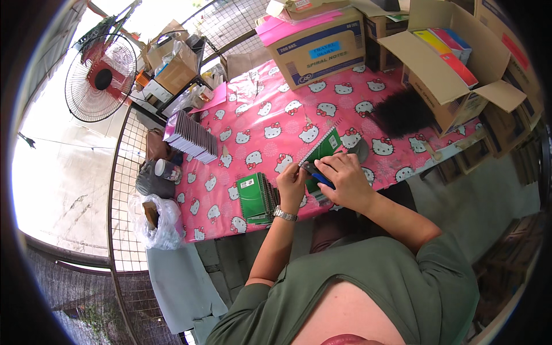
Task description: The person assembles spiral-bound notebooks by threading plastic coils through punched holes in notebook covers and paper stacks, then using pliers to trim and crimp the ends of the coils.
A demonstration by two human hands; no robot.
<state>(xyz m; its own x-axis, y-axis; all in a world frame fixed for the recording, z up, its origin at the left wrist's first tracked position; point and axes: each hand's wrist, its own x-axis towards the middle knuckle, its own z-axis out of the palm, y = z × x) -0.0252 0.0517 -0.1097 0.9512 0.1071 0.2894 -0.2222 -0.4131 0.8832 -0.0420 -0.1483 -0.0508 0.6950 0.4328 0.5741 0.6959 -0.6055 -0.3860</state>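
Observation:
A green spiral notebook [326, 148] lies tilted on the table in front of me, its coil running along the upper left edge. My left hand [292, 185], with a metal watch at the wrist, pinches the lower end of that coil. In my right hand [349, 181] is a pair of blue-handled pliers [323, 180], the dark jaws pointing at the same coil end. My fingers partly cover the jaws and the notebook's lower part. Left of my left hand sits a stack of green spiral notebooks [253, 196].
A pink patterned cloth [253, 135] covers the table. Purple notebooks [190, 137] stand stacked at the left, near a plastic bag [155, 224]. A closed carton [316, 49] and an open carton [445, 69] stand at the back. A fan [102, 79] is at far left.

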